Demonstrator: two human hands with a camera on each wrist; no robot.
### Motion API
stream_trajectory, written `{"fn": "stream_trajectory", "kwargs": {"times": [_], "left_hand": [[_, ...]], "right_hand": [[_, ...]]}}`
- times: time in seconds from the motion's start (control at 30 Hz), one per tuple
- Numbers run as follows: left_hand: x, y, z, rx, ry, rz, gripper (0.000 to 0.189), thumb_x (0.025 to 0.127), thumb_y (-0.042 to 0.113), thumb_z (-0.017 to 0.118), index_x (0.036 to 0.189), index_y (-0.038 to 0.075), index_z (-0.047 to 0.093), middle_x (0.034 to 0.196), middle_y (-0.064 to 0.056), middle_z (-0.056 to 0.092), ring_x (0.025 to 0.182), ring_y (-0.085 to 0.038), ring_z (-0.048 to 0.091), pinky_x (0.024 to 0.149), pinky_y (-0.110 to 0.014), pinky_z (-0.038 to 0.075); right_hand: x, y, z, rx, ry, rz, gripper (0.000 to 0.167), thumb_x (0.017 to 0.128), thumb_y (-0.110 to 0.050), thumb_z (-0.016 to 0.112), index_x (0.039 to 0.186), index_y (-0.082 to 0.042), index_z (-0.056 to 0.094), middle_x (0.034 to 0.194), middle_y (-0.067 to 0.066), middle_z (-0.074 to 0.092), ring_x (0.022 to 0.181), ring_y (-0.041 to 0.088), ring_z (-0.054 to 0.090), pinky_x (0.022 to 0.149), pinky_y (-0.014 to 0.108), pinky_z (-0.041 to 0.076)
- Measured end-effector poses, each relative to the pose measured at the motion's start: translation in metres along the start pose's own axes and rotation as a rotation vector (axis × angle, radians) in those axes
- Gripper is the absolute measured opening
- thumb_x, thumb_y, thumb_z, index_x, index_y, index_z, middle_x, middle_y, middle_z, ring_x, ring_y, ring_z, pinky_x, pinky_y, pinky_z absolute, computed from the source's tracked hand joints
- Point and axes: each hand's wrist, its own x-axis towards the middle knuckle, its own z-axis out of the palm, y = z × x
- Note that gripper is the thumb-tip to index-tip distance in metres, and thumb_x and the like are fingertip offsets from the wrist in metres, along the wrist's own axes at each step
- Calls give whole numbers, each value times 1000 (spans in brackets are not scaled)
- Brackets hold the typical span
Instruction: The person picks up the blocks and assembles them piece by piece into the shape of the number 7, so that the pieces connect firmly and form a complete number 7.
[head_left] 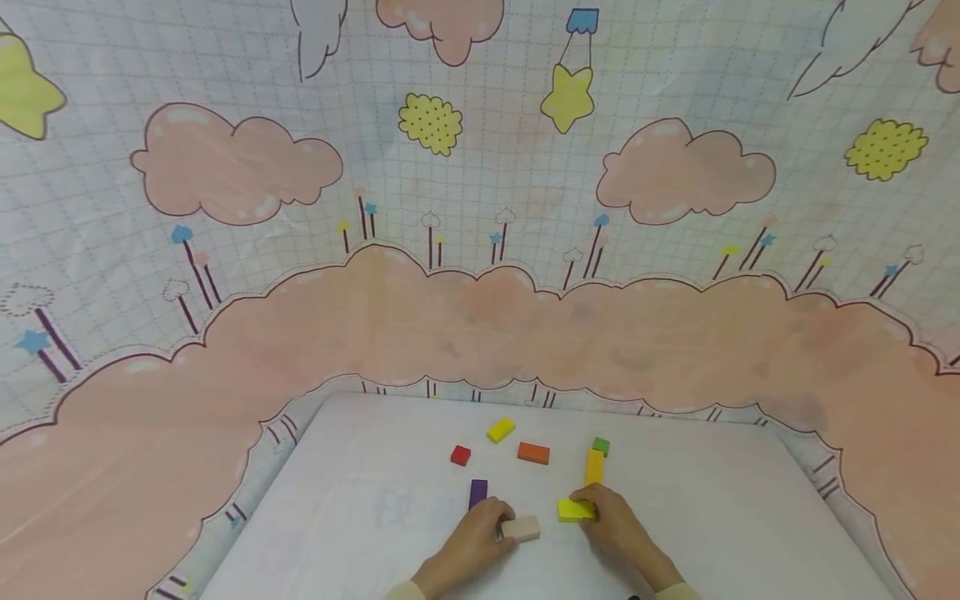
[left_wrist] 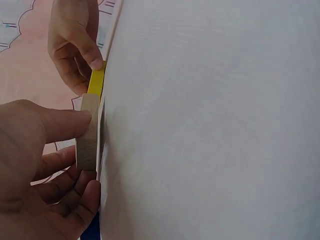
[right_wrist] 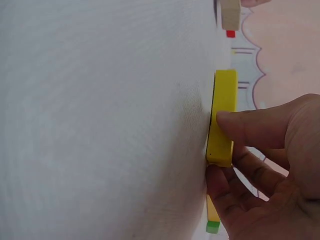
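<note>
My left hand [head_left: 474, 533] pinches a plain wooden block [head_left: 522, 528] between thumb and fingers, low over the white table. In the left wrist view the thumb presses one long side of that wooden block [left_wrist: 87, 135]. To its right, my right hand [head_left: 617, 527] grips a bright yellow block [head_left: 573, 511] by its right end; the right wrist view shows the thumb on the side of this yellow block [right_wrist: 223, 107]. A gap separates the two held blocks. Just beyond the left fingers lies a purple block [head_left: 477, 493], and an orange-yellow block [head_left: 595, 467] lies beyond the right hand.
Farther back on the white table [head_left: 360, 500] are a red block [head_left: 461, 456], another yellow block [head_left: 501, 430], an orange block [head_left: 533, 453] and a green block [head_left: 602, 447]. A patterned cloth [head_left: 480, 325] with clouds and stars rises behind the table.
</note>
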Motion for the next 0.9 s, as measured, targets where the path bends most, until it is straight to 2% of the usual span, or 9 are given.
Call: {"fn": "stream_trajectory", "kwargs": {"times": [0.13,0.33,0.5,0.9], "left_hand": [[1,1,3,-2,15,-10,25,85,21,75,105,12,64,95,8,58,83,1,48,75,-22,48],[2,3,8,0,44,-51,24,83,20,76,100,12,63,92,8,57,82,-1,49,75,-23,49],[3,5,9,-6,34,-91,23,83,20,77,99,13,62,89,9,55,79,-2,47,70,-23,46],[6,7,4,9,29,-109,24,82,22,78,98,13,62,87,8,53,76,-2,46,68,-22,45]], "right_hand": [[1,0,0,11,-9,-52,32,81,3,72,109,-12,70,113,3,67,107,24,62,98,50,51],[4,-3,-1,9,-46,-89,32,83,2,71,111,-13,70,114,3,67,108,25,61,99,52,49],[8,-6,0,7,-54,-106,32,83,3,70,111,-14,70,113,2,67,108,24,61,99,53,50],[17,-13,6,26,-103,-158,32,83,8,67,107,-12,72,108,1,68,104,23,62,96,49,52]]}}
